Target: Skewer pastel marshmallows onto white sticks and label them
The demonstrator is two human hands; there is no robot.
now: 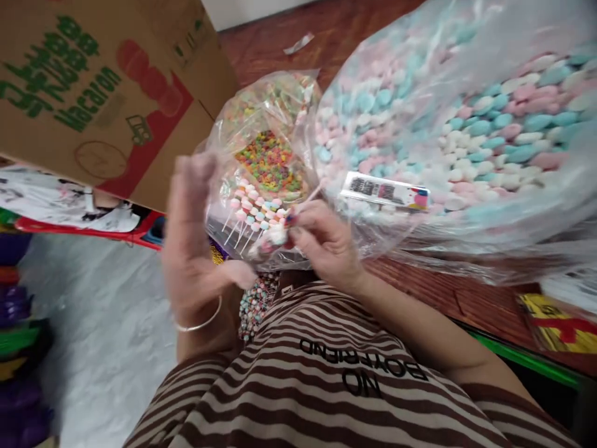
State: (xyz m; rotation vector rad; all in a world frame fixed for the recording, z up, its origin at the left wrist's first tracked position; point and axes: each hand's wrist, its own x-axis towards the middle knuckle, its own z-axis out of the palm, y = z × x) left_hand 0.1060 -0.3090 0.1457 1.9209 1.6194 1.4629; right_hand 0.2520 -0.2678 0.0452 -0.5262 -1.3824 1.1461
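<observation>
My left hand (pixel 189 249) is raised, blurred by motion, its fingers stretched out and the thumb apart, with nothing in it. In front of my body my right hand (pixel 333 249) pinches a marshmallow stick; its white stick (pixel 313 195) points up past the fingers, and pale marshmallows (pixel 277 234) show at the fingertips. Just beyond lie several finished marshmallow sticks (pixel 256 208) in rows, on or in clear plastic. Behind them a clear bag (pixel 268 158) holds small multicoloured candies. To the right, a large clear bag (pixel 527 118) is full of pink, blue and white marshmallows.
A printed packet (pixel 385 191) lies on the large bag. At upper left stands a big cardboard box (pixel 107 56). A yellow and red packet (pixel 559 323) is on the wooden table (pixel 448 298) at right. Purple and green items (pixel 18 348) are along the left edge.
</observation>
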